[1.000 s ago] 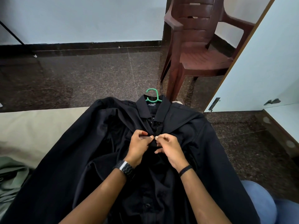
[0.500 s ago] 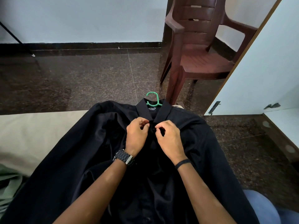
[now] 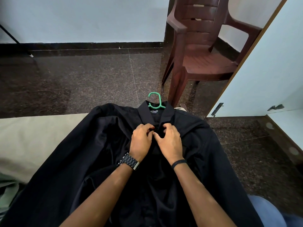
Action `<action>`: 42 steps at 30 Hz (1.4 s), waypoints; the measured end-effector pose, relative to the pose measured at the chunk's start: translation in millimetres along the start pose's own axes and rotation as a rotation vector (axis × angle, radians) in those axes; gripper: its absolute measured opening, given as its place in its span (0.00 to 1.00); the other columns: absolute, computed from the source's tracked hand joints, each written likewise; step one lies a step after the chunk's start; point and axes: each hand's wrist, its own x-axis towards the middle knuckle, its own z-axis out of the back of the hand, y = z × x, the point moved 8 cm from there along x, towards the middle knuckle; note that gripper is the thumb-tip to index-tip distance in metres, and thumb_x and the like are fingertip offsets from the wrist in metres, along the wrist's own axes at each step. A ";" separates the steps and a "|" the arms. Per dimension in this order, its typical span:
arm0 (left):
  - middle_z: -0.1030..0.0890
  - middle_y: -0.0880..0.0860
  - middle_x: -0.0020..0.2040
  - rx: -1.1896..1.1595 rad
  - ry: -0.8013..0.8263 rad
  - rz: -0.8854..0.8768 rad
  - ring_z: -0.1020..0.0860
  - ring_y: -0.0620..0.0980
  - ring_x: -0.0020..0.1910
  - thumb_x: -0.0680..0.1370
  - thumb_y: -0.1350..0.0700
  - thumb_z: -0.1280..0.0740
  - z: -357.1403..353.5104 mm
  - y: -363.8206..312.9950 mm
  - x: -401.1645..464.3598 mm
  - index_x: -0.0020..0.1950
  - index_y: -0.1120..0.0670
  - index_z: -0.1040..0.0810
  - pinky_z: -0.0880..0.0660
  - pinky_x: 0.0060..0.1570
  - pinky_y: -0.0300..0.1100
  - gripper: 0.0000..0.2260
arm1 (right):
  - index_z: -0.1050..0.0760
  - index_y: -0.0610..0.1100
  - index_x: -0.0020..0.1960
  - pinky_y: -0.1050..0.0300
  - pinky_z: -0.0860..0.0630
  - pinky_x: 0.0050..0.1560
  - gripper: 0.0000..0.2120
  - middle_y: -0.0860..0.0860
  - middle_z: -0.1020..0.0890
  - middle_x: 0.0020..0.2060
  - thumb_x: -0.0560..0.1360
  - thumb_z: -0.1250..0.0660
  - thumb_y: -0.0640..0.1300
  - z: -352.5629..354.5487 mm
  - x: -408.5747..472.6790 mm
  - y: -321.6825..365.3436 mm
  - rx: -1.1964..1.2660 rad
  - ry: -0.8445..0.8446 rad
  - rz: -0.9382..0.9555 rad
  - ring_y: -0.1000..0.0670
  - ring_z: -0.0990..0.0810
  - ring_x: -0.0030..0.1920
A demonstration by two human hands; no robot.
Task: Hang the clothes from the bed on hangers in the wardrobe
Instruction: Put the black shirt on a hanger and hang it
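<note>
A black shirt (image 3: 213, 161) lies spread front-up across the beige bed (image 3: 32, 141). A green hanger (image 3: 155, 102) sits inside it, its hook sticking out above the collar. My left hand (image 3: 141, 141) and my right hand (image 3: 169, 141) meet just below the collar, fingers curled and pinching the two front edges of the shirt at the top button. The button itself is hidden by my fingers.
A grey-green garment (image 3: 6, 194) lies on the bed at the far left. A brown plastic chair (image 3: 201, 51) stands on the dark floor beyond the bed. The white wardrobe door (image 3: 265, 76) is on the right. My blue-clad knee (image 3: 265, 212) shows at the lower right.
Both hands have moved up the shirt front from a lower button to just under the collar, and the view has tilted slightly.
</note>
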 end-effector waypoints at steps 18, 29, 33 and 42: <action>0.28 0.48 0.46 0.005 0.049 -0.091 0.24 0.47 0.43 0.76 0.63 0.33 -7.7 -1.5 6.5 0.54 0.57 0.19 0.25 0.47 0.41 0.08 | 0.18 0.42 0.52 0.69 0.27 0.39 0.12 0.53 0.18 0.39 0.77 0.40 0.36 -10.1 4.3 -19.2 0.711 -0.007 -0.404 0.60 0.20 0.37; 0.18 0.52 0.41 -0.415 0.073 0.179 0.22 0.45 0.39 0.77 0.65 0.36 -12.7 9.2 12.3 0.46 0.57 0.20 0.26 0.40 0.34 0.06 | 0.22 0.49 0.51 0.73 0.31 0.39 0.15 0.52 0.19 0.41 0.69 0.26 0.55 -4.1 19.0 -2.6 0.465 0.040 -0.197 0.54 0.22 0.48; 0.19 0.58 0.41 -0.685 0.119 0.349 0.21 0.50 0.41 0.79 0.66 0.37 -19.9 15.7 9.2 0.46 0.65 0.21 0.23 0.39 0.39 0.06 | 0.22 0.46 0.57 0.65 0.23 0.47 0.15 0.52 0.20 0.44 0.72 0.28 0.47 8.9 20.0 14.7 0.289 0.055 0.046 0.56 0.21 0.43; 0.19 0.57 0.39 -1.045 0.135 0.530 0.18 0.48 0.36 0.80 0.64 0.38 -22.8 3.9 6.1 0.46 0.63 0.22 0.20 0.37 0.37 0.06 | 0.18 0.39 0.51 0.59 0.26 0.50 0.07 0.47 0.20 0.44 0.77 0.33 0.38 32.3 14.3 36.1 0.066 -0.104 0.365 0.49 0.22 0.46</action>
